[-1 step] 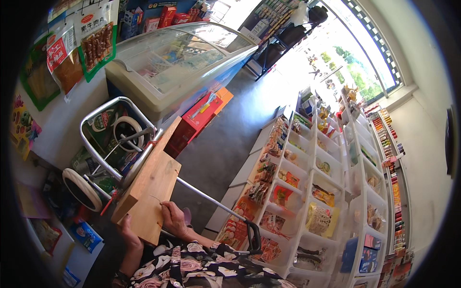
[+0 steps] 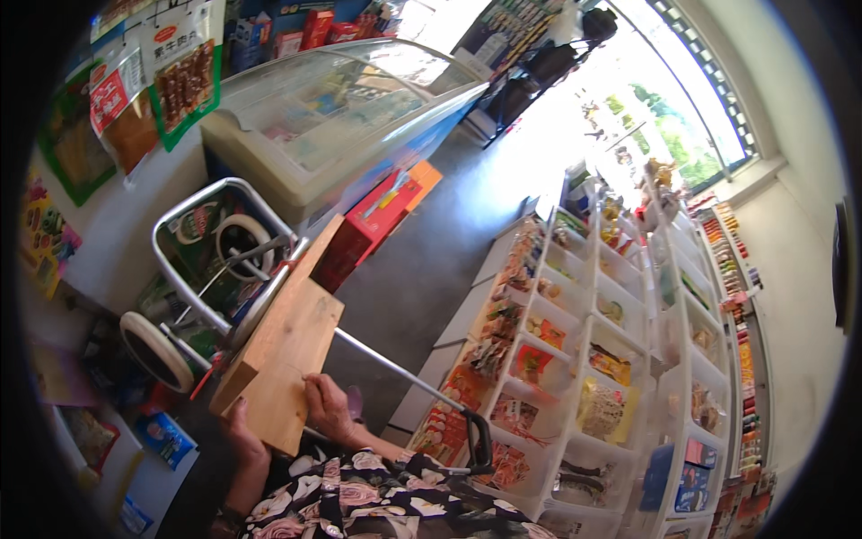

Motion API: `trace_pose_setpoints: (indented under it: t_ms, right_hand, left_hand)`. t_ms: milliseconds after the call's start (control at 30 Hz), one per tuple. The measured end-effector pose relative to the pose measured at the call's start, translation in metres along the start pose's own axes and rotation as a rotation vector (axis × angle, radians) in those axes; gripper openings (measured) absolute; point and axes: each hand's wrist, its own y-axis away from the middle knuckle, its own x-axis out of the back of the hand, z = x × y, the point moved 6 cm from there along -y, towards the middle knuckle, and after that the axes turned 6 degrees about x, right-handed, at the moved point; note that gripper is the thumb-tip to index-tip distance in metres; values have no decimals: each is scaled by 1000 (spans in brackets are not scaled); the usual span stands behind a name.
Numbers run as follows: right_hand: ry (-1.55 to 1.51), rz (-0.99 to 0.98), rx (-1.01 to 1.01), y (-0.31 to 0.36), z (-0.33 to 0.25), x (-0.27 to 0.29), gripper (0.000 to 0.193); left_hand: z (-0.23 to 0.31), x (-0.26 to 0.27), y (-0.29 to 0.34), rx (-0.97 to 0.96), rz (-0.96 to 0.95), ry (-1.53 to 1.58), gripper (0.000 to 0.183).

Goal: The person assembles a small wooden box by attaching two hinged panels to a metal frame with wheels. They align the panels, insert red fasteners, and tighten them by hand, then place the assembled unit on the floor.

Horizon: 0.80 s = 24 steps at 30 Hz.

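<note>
A wooden board (image 2: 285, 395), with a second plank (image 2: 280, 314) standing along its far left side, lies slanted in front of me. My left hand (image 2: 246, 442) grips its near left edge, thumb up along the side and the other fingers mostly hidden. By the right edge of the board, my right hand (image 2: 330, 410) is closed in a pinch above the wood. A faint thin strand (image 2: 294, 369) seems to run from its fingertips across the board. The planks rest against a folding metal hand cart (image 2: 202, 310) with pale-rimmed wheels.
The cart's metal pole ends in a black handle (image 2: 480, 442) beside my right forearm. A red carton (image 2: 364, 225) stands beyond the board, by a glass-topped chest freezer (image 2: 296, 135). White bins (image 2: 561, 395) of packaged snacks line the right. Snack bags (image 2: 184, 76) hang at upper left.
The view has shifted slightly. The strand at my right fingertips looks fainter and straighter; both hands keep nearly the same places on the board.
</note>
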Motion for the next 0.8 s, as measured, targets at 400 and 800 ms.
trace_pose_setpoints:
  t_ms: [400, 800]
  right_hand:
    - [-104, -68, -157, 0, 9, -4, 8]
    - [-260, -30, -64, 4, 9, -3, 9]
  left_hand:
    - [29, -30, 25, -71, 15, -118, 37]
    - [37, -42, 39, -30, -29, -192, 48]
